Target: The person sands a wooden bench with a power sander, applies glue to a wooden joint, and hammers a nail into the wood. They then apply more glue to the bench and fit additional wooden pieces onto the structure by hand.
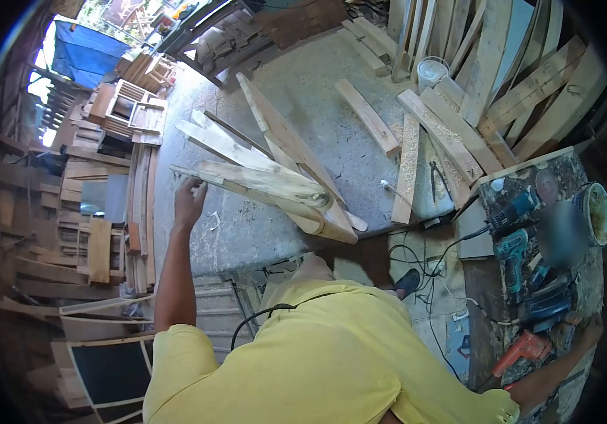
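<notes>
My left hand [189,201] is at the near left end of a pale wooden board [261,180], its fingers curled on the board's edge. That board lies over several other planks piled at an angle on the grey work table; a long tapered plank [286,145] sticks up behind it. Far to the right, my right hand [588,335] reaches to the edge of a cluttered side bench [564,371]. It is close to a dark blue power tool [547,304] and a red drill-like tool [526,351]. Its fingers are too small and dim to make out.
On the side bench are a teal cordless drill [515,253], a blue grinder [519,208] and a round tub [598,214]. Sawdust-covered planks [441,134] and a white bucket [432,71] stand at the back right. Cables [430,272] trail over the floor.
</notes>
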Motion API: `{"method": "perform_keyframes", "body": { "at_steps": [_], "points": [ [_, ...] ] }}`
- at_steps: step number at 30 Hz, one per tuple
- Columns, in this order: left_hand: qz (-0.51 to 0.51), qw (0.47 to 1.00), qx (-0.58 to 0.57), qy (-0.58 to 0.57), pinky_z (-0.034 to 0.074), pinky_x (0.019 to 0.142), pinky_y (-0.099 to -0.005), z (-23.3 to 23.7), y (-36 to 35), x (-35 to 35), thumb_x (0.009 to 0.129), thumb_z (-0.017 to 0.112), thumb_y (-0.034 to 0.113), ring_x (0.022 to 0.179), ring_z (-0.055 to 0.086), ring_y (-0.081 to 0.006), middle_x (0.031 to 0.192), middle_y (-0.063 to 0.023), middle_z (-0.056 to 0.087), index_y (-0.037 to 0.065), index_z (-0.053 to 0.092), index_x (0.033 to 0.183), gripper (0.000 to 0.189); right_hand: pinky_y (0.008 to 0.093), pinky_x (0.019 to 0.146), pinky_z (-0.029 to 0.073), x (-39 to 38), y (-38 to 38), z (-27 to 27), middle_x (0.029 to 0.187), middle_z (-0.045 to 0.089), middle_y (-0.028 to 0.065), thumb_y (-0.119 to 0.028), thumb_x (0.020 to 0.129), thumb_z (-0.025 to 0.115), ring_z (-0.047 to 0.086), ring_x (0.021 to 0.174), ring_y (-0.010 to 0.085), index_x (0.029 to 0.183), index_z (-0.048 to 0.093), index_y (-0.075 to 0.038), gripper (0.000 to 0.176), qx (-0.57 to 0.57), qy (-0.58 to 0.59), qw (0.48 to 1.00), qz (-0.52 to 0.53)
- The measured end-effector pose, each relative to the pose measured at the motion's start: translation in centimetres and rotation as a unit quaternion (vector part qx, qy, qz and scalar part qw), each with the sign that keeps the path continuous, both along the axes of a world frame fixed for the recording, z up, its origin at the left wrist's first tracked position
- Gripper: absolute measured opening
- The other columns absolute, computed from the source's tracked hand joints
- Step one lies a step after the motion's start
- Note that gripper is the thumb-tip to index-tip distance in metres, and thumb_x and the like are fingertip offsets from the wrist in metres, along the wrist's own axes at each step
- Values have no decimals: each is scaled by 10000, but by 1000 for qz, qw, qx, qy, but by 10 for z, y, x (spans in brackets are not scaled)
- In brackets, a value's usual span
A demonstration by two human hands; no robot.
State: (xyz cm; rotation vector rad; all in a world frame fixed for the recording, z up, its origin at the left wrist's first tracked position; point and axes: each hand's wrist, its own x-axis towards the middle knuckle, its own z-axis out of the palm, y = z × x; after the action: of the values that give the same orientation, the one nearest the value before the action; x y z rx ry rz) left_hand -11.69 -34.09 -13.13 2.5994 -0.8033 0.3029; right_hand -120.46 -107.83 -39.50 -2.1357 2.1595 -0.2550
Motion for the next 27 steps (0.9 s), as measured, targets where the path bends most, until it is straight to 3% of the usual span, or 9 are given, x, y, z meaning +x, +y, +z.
{"method": "perform_keyframes", "body": {
  "at_steps": [2,6,8,9,10,11,16,23,27],
  "points": [
    [-13,999,21,-43,484,786,-409,4,-11,-2,845,703,260,848,638,-287,883,-110,668,17,681,905,251,405,920,487,110,74,80,1182,686,192,-277,960,585,642,1064,344,1233,673,13,408,-49,-81,992,-81],
    [-78,986,77,-125,407,779,-407,17,-21,-6,763,687,173,760,586,-263,771,-62,602,49,598,746,153,339,844,518,196,173,51,1106,745,118,-306,966,626,696,976,246,1178,722,-32,359,-209,-97,971,57],
    [-127,978,87,-142,376,798,-400,18,-16,4,725,693,154,762,569,-248,738,-44,585,89,547,681,166,323,931,474,376,287,113,1128,733,110,-252,965,639,652,1037,202,1176,727,-49,306,-68,-324,944,-10],
    [-144,976,82,-141,376,798,-400,18,-14,12,725,693,154,762,569,-248,738,-44,585,89,547,681,166,313,941,475,439,332,126,1137,731,105,-255,978,636,654,1034,200,1175,718,-24,314,-51,-284,957,-17],
    [-191,966,65,-162,377,807,-398,18,-11,20,716,699,149,773,566,-252,733,-43,577,88,549,685,165,299,938,476,486,361,90,1122,731,94,-255,966,666,649,1022,176,1172,711,-1,330,-32,-488,872,-1],
    [-240,952,47,-183,379,816,-396,18,-9,27,707,705,144,785,562,-256,729,-41,569,88,551,689,165,289,936,470,564,417,120,1093,726,77,-236,948,695,634,1008,148,1164,708,15,332,-16,-451,893,-9],
    [-364,926,-31,-99,397,874,-399,32,-18,47,817,711,185,917,560,-294,894,-106,599,55,633,838,153,241,689,470,770,550,92,870,682,31,-132,903,727,588,773,76,1018,737,22,193,86,-597,792,95],
    [-452,888,3,80,419,939,-450,15,-62,54,970,612,259,1061,580,-362,1076,-163,642,15,662,970,249,282,599,488,898,600,110,762,709,77,-210,885,755,612,617,107,964,745,37,260,36,-671,739,50],
    [-482,873,63,34,445,954,-420,18,-67,33,996,552,333,1050,606,-372,1070,-177,654,-8,663,1033,361,292,602,496,913,602,124,742,716,102,-240,888,753,647,618,126,944,747,23,269,8,-649,760,34]
  ]
}}
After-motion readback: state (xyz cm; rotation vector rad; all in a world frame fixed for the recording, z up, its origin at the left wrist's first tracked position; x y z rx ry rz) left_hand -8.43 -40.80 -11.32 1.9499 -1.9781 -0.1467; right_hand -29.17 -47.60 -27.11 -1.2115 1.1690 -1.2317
